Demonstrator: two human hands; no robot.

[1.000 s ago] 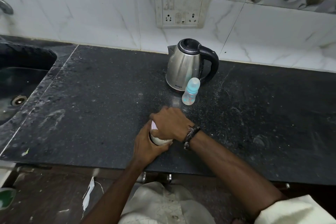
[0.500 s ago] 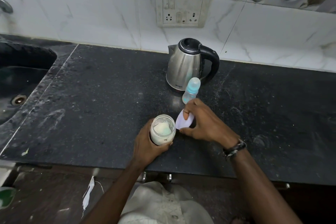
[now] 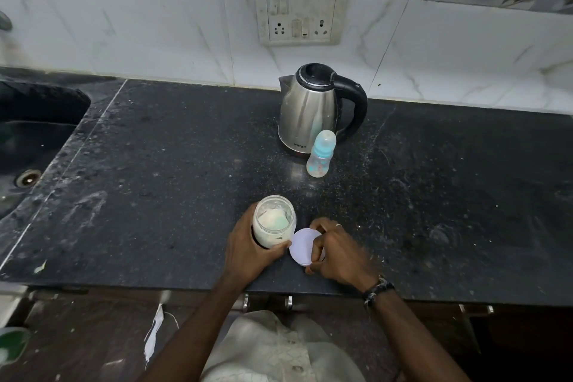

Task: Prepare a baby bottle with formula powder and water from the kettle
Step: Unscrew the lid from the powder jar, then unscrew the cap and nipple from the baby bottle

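- left hand (image 3: 248, 250) wrapped round open formula jar (image 3: 273, 228), upright near front edge of counter (image 3: 155, 164)
- right hand (image 3: 336, 250) pinches lid (image 3: 304, 246), just beside jar at 3 o'clock
- baby bottle (image 3: 321, 153) capped, upright, 1 o'clock from right hand, which is nearer; touching kettle (image 3: 310, 108) or not, cannot tell

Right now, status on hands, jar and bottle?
Left hand grips open powder jar. Right hand holds lid beside it. Baby bottle capped, by kettle. Nothing between.

The kettle (image 3: 308, 112) bears small lettering, seemingly "MILTON", near its base.
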